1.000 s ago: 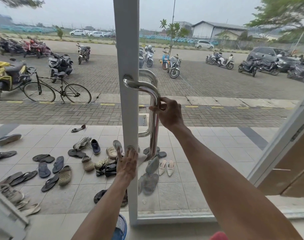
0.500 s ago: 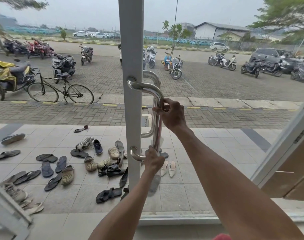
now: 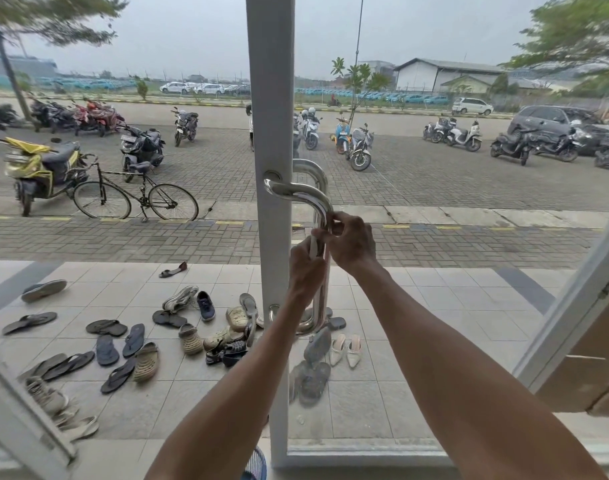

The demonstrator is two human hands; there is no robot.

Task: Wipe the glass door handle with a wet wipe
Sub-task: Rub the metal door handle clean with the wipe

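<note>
The chrome door handle (image 3: 317, 209) runs down the right side of the white door frame (image 3: 269, 98), its top bend coming off the frame at mid-height and its lower bend rejoining it near the floor line. I have both hands on the upright part of it. My right hand (image 3: 352, 241) is curled around the bar just under the top bend, fingers (image 3: 325, 233) folded round the metal. My left hand (image 3: 305, 268) sits directly beneath, touching the right one, closed round the bar with a pale strip — the wet wipe (image 3: 312, 244) as far as I can tell — showing between thumb and fingers against the metal. A second handle shows through the glass on the outer side. No containers are in sight; the nearest thing is something blue with a mesh pattern (image 3: 255, 466) at the bottom edge, too cropped to identify. Beyond the glass, a pale tiled porch (image 3: 417, 306) carries a scatter of sandals, clogs and sneakers (image 3: 192, 327), mostly left of the frame, with a pair of pointed white shoes (image 3: 344, 349) right of it. Further out lies brick paving with a black bicycle (image 3: 136, 195), a yellow scooter (image 3: 36, 164), more parked motorbikes and cars — under a grey sky.
</note>
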